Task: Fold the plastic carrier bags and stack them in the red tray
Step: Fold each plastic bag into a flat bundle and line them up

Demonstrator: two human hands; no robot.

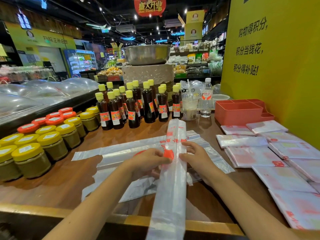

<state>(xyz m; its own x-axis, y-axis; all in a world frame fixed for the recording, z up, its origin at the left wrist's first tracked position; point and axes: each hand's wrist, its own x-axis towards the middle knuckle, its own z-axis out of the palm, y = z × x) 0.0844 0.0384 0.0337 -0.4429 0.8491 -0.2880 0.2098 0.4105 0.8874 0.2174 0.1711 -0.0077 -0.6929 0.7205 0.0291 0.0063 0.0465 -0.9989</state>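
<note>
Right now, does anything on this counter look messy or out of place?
Mostly tidy. The odd part: the red tray looks empty, while folded bags lie spread loosely on the counter beside it, overlapping at angles. Both hands pinch a long folded bag lying across flat unfolded ones. Nothing looks spilled or torn.

Single head-worn wide-angle cam, no second view so no overlap. Looks forward and down from the near edge of the surface [52, 184], close in: forearms enter from the bottom, hands sit just below frame centre. Strong wide-angle bowing at the edges. Bottles [131, 108] mid-frame, store aisles far behind. Yellow wall [277, 66] bounds the right, jars [39, 146] the left.
</note>
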